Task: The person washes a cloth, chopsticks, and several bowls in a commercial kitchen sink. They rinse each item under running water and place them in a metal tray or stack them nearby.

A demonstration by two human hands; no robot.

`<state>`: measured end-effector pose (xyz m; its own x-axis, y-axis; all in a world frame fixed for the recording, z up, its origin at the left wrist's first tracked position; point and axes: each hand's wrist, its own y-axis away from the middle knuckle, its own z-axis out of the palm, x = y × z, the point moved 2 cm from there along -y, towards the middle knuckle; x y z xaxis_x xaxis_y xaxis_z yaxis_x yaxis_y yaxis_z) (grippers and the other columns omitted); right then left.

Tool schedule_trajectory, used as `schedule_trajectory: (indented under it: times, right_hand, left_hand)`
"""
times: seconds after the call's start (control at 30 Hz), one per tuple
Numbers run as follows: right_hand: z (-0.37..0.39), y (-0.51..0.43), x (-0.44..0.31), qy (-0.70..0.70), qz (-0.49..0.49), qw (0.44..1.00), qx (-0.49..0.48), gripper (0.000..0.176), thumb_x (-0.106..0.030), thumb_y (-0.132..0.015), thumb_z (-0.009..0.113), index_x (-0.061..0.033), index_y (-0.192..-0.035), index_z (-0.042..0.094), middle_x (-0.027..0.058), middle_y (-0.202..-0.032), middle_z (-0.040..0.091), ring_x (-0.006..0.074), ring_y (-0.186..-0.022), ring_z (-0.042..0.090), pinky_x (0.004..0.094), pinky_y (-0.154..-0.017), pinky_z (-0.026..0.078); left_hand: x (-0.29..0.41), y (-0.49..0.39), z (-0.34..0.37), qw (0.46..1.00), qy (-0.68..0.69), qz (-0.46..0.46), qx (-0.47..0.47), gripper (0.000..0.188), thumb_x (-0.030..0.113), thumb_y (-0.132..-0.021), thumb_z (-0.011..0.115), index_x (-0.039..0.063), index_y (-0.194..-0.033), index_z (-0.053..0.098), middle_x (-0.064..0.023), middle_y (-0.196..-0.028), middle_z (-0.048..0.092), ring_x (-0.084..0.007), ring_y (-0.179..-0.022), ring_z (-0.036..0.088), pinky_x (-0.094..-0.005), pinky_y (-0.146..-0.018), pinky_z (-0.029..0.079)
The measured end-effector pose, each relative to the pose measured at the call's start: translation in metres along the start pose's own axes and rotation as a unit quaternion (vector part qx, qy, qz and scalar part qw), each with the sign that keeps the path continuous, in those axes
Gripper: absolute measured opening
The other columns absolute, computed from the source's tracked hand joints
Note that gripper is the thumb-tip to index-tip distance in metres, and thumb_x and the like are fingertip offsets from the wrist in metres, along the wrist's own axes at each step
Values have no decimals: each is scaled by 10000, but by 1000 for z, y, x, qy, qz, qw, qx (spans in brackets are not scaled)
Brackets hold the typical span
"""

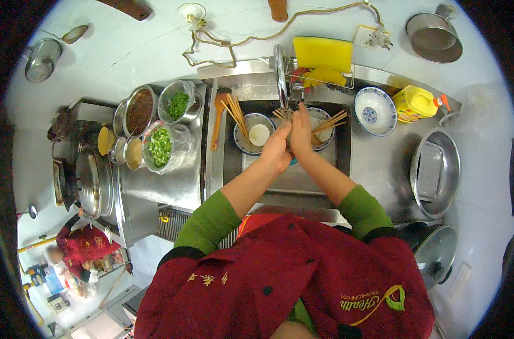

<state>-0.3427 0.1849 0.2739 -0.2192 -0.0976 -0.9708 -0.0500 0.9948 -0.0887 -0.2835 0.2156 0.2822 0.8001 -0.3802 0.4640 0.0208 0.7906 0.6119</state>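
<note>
My left hand (276, 146) and my right hand (301, 134) are pressed palm to palm over a steel sink (278, 182), under the curved faucet (279, 72). Between the palms lies a bundle of wooden chopsticks (277, 112); its ends stick out on both sides and its middle is hidden. Left of my hands, a blue-patterned bowl (238, 142) in the sink holds a white round dish (259, 135) and more chopsticks (235, 112). Partly behind my right hand, another patterned bowl (329, 142) holds dishes and chopsticks (332, 120). A small teal item (293, 161) shows below my hands.
A wooden spatula (217, 123) lies on the sink's left rim. Bowls of chopped scallions (160, 146) and herbs (179, 104) stand left. On the right are a patterned bowl (377, 109), yellow jug (416, 104) and steel basin (416, 186). Another person (87, 250) works at far left.
</note>
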Motion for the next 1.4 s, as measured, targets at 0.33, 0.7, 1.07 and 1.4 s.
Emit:
schedule_trajectory:
  times: [0.33,0.7,1.07,1.4]
  right_hand:
    - [-22,-34,56,-427,411,802,-78,536,-525,-999,392,-98,-1275,563,94,-1265,608,249,-1125,592,411,-928,481]
    - [-11,-61,55,-359,315,861,-175,241,-236,-991,560,-49,-1140,591,67,-1045,655,193,-951,637,378,-823,537]
    - [-2,-8,4,97,-97,990,10,270,-187,-815,635,-50,-1044,676,186,-1022,637,372,-989,569,448,-869,446]
    - [7,-9,32,58,-100,992,47,376,-205,-935,503,-59,-1271,591,234,-1145,589,398,-1097,527,473,-968,396]
  left_hand:
    - [26,-8,-8,995,-79,58,34,311,163,-929,649,62,-1215,585,-86,-1141,659,-261,-987,658,-417,-858,538]
    - [46,-1,-58,971,-204,-20,123,520,393,-968,573,141,-1409,461,-135,-1387,503,-315,-1251,520,-610,-981,452]
    - [4,-26,-13,994,102,28,-13,332,390,-974,531,106,-1136,594,-109,-1102,643,-248,-1039,610,-404,-967,483]
    - [-2,-27,-14,998,-2,53,-25,296,378,-990,521,124,-1120,600,-69,-1130,644,-232,-1061,587,-399,-930,479]
